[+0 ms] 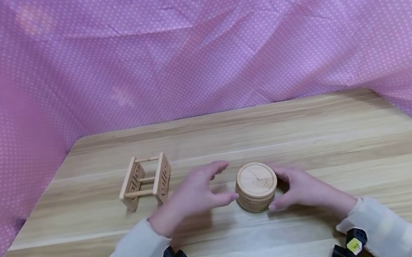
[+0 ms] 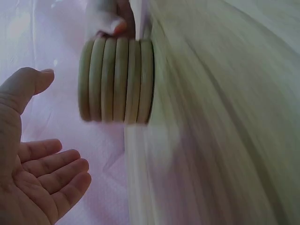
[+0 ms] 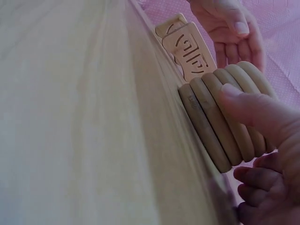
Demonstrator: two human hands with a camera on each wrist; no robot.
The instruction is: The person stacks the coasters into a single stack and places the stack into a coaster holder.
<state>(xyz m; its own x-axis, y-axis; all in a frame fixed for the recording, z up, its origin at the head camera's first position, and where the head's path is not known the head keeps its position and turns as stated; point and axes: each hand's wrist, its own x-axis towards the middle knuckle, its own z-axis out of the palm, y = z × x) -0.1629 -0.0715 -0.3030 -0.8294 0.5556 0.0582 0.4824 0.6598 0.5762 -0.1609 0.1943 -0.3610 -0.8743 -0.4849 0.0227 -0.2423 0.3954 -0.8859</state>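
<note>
A round stack of wooden coasters (image 1: 257,180), its top one engraved with a ginkgo leaf, stands upright on the table. My right hand (image 1: 301,187) curves round the stack's right side, thumb toward the front and fingers toward the back. In the right wrist view the thumb (image 3: 255,110) lies across the coasters' edges. My left hand (image 1: 197,193) is to the left of the stack, thumb and fingers spread apart and nothing between them. Its palm faces the coasters in the left wrist view, with the thumb (image 2: 28,84) apart from them.
A small wooden rack (image 1: 145,183) with two carved side panels joined by rods stands left of my left hand. The wood-grain table (image 1: 223,249) is bordered by a pink dotted cloth (image 1: 196,59) at the back and sides.
</note>
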